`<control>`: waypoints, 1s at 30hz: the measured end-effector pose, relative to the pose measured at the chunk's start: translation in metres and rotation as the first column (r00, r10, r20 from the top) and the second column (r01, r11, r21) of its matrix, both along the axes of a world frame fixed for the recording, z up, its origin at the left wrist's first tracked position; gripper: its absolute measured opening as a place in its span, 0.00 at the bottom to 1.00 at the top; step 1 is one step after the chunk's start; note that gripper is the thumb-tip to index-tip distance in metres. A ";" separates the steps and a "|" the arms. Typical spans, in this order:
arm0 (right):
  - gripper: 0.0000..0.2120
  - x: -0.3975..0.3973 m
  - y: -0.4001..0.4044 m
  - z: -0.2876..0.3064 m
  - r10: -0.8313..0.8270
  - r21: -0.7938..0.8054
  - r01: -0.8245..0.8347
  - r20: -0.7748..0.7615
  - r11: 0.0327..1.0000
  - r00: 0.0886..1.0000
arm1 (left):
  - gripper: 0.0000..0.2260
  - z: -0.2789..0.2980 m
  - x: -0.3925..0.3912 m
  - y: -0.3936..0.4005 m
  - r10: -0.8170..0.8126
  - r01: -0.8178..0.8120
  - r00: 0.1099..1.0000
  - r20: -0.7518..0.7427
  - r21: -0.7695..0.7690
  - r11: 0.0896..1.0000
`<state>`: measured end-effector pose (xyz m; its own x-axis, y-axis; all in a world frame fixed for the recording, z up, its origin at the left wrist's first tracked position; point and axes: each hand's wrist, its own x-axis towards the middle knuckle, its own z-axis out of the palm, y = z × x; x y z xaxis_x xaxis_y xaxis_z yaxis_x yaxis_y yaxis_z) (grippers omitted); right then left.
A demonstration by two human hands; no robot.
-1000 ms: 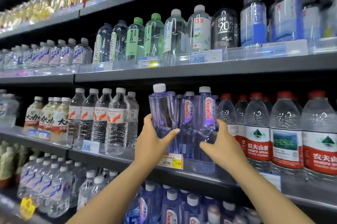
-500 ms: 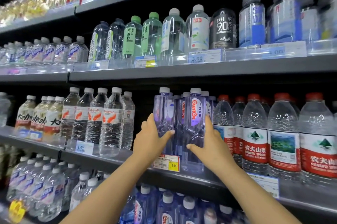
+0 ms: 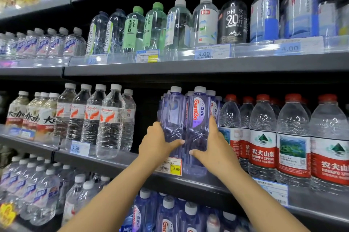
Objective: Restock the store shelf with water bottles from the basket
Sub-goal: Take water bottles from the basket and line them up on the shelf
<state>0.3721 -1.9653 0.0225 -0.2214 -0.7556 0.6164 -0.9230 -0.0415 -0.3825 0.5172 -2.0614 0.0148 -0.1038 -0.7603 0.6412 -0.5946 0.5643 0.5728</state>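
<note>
In the head view, the left hand [image 3: 158, 144] is wrapped around the lower body of a purple bottle [image 3: 173, 118], thumb across its front, and the right hand [image 3: 213, 148] is clamped the same way on the neighbouring Ganten bottle [image 3: 200, 118], so both hands are closed on bottles, not free. The 2 bottles stand upright and touching at the front of the middle shelf [image 3: 120, 164], just above the price tag [image 3: 170, 166] reading 3.00, with more of the same kind packed behind them and red-capped Nongfu Spring bottles [image 3: 294, 143] just beside them on the right. The step in hand looks like seating and squaring this front pair: it would go best by keeping the grips low, sliding both bases flat until they line up with the shelf lip, turning the left bottle so its label faces out like its neighbour's, and letting go only once neither bottle rocks. The basket is nowhere in view, so how many bottles remain cannot be told; the bottle bases are hidden by the hands and the tag, the depth of the rows behind is hard to judge, and the top shelf is blurred
</note>
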 end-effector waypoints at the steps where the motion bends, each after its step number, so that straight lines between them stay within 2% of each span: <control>1: 0.54 0.000 0.000 0.000 -0.009 0.009 0.009 -0.008 1.000 1.000 | 0.35 0.002 -0.001 -0.001 0.023 -0.023 1.000 0.017 0.002 1.000; 3: 0.53 0.000 -0.002 0.000 -0.021 0.024 0.022 -0.030 0.999 0.999 | 0.30 0.002 -0.001 -0.003 -0.001 0.001 1.000 0.016 0.011 1.000; 7: 0.53 0.001 -0.004 0.001 -0.037 0.034 0.040 -0.063 0.999 0.997 | 0.27 -0.001 0.006 -0.006 -0.161 0.167 0.981 -0.112 0.048 0.985; 10: 0.53 0.003 -0.008 0.005 -0.077 0.056 0.083 -0.103 0.995 0.992 | 0.25 -0.001 0.007 -0.007 -0.139 0.141 0.985 -0.098 0.018 0.990; 14: 0.53 0.008 -0.014 0.006 -0.129 0.064 0.140 -0.151 0.988 0.980 | 0.30 -0.002 0.004 -0.006 -0.028 0.025 0.997 -0.072 -0.037 0.999; 16: 0.53 0.008 -0.015 0.003 -0.134 0.051 0.143 -0.152 0.988 0.979 | 0.31 -0.004 0.004 -0.007 -0.089 0.091 0.993 -0.084 0.019 0.996; 19: 0.52 0.007 -0.015 0.000 -0.125 0.029 0.130 -0.132 0.991 0.983 | 0.27 -0.007 0.008 -0.009 -0.171 0.175 0.983 -0.058 0.074 0.982; 22: 0.52 0.007 -0.014 0.000 -0.115 0.011 0.117 -0.116 0.993 0.987 | 0.27 -0.006 0.013 -0.014 -0.256 0.273 0.956 -0.143 0.118 0.955; 26: 0.52 0.008 -0.014 0.000 -0.110 0.006 0.111 -0.107 0.994 0.988 | 0.33 -0.006 0.013 -0.013 -0.221 0.230 0.968 -0.120 0.070 0.971; 28: 0.52 0.009 -0.013 -0.001 -0.103 0.003 0.103 -0.102 0.995 0.990 | 0.27 -0.006 0.010 -0.010 -0.251 0.258 0.958 -0.140 0.039 0.965; 30: 0.52 0.009 -0.012 -0.001 -0.102 -0.002 0.102 -0.102 0.995 0.990 | 0.19 -0.003 0.010 -0.009 -0.303 0.324 0.932 -0.196 0.079 0.943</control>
